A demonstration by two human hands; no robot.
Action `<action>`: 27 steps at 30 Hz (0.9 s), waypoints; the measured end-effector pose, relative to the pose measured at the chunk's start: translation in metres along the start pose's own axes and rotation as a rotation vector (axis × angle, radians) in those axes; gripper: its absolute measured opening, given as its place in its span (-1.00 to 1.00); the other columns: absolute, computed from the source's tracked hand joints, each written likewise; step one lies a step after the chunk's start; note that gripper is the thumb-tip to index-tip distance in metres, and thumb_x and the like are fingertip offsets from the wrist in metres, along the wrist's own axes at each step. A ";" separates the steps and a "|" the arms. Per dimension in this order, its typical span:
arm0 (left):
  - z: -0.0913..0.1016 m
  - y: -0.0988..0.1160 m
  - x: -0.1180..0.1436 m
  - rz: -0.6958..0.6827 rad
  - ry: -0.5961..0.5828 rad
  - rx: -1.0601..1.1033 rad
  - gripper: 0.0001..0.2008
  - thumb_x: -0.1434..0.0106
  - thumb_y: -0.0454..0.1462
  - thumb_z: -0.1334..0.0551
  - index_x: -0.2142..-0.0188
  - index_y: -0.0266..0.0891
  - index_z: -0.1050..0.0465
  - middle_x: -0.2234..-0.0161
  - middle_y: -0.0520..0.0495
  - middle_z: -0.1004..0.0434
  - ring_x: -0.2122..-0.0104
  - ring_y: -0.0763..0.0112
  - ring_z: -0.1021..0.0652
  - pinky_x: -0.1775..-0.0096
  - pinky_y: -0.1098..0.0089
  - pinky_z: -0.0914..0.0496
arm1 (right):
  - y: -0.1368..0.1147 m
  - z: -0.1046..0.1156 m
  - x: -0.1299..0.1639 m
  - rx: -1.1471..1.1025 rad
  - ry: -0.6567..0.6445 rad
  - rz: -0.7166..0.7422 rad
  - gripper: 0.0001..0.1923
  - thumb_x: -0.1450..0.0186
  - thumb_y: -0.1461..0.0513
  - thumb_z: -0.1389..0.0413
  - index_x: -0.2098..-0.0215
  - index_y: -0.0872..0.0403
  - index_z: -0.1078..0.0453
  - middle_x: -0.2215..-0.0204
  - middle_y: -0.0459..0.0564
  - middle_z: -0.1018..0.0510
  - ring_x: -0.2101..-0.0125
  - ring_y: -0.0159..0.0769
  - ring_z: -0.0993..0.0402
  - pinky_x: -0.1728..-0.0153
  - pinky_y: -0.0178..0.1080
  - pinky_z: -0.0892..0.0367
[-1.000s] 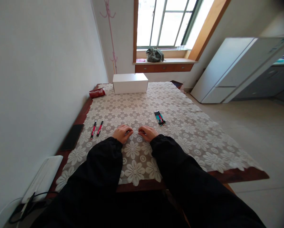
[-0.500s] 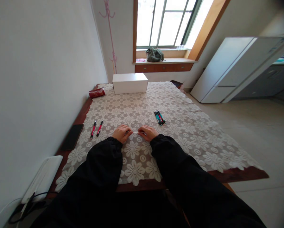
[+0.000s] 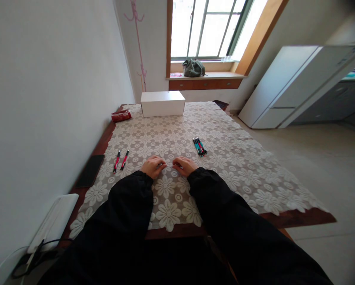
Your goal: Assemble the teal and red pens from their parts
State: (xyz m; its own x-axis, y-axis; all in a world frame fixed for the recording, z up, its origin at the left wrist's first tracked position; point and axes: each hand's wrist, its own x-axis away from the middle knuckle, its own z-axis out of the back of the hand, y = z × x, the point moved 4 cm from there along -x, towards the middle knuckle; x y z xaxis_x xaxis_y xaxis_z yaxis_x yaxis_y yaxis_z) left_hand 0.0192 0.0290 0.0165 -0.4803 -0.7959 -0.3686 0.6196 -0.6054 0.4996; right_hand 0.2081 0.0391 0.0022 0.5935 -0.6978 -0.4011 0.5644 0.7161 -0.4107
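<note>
My left hand (image 3: pixel 153 166) and my right hand (image 3: pixel 185 166) rest close together over the tablecloth, fingers closed in a pinch. Between their fingertips runs a thin whitish strand (image 3: pixel 169 165), drawn straight; it is too fine to tell if it is string or a band. To the left of my left hand lie two red-and-black pens (image 3: pixel 124 160), side by side and apart from each other. Beyond my right hand, a small bunch of teal, red and black pens (image 3: pixel 200 147) lies close together on the cloth.
A white box (image 3: pixel 162 104) stands toward the table's far end, with a dark red packet (image 3: pixel 121 115) left of it. Along the left edge lie a black phone-like slab (image 3: pixel 90 171) and a white power strip (image 3: pixel 53 222) with cables. The flowered tablecloth (image 3: pixel 169 213) covers the table.
</note>
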 end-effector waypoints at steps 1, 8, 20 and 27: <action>0.000 0.000 0.000 -0.004 0.000 -0.006 -0.79 -0.33 -0.16 -0.17 0.34 -0.20 -0.50 0.31 -0.08 -0.56 0.16 0.27 -0.50 0.04 0.26 -0.38 | -0.001 0.000 0.000 0.003 0.001 0.009 -0.85 -0.38 0.18 -0.05 0.28 0.06 -0.41 0.39 -0.03 -0.50 0.35 -0.31 -0.39 0.28 -0.31 -0.27; -0.002 -0.003 0.000 -0.001 -0.012 -0.002 -0.84 -0.29 -0.17 -0.21 0.33 -0.18 -0.49 0.31 -0.06 -0.56 0.17 0.27 -0.50 0.05 0.26 -0.39 | 0.000 -0.003 0.001 0.035 -0.016 -0.009 -0.86 -0.38 0.19 -0.06 0.28 0.05 -0.43 0.41 -0.04 -0.51 0.37 -0.32 -0.40 0.29 -0.31 -0.25; -0.002 -0.002 0.000 -0.009 -0.016 0.010 -0.86 -0.30 -0.19 -0.20 0.30 -0.18 -0.49 0.31 -0.07 -0.56 0.16 0.26 -0.50 0.06 0.26 -0.39 | 0.002 -0.004 0.001 0.050 -0.038 -0.019 -0.85 -0.37 0.16 -0.09 0.26 0.03 -0.47 0.41 -0.04 -0.54 0.38 -0.32 -0.43 0.30 -0.31 -0.26; -0.004 -0.003 -0.001 -0.002 -0.033 -0.007 -0.77 -0.34 -0.15 -0.13 0.34 -0.18 -0.50 0.33 -0.08 -0.56 0.18 0.27 -0.50 0.04 0.26 -0.39 | -0.002 0.000 0.001 0.023 0.001 0.017 -0.88 -0.36 0.18 -0.10 0.24 0.02 -0.46 0.43 -0.06 -0.50 0.36 -0.32 -0.40 0.28 -0.31 -0.26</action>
State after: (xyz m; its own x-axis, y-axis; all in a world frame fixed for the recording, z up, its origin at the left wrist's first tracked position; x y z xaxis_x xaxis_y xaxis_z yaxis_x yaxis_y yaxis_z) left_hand 0.0200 0.0316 0.0122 -0.5018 -0.7939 -0.3433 0.6230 -0.6071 0.4933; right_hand 0.2077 0.0375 0.0027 0.6026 -0.6856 -0.4083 0.5672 0.7279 -0.3853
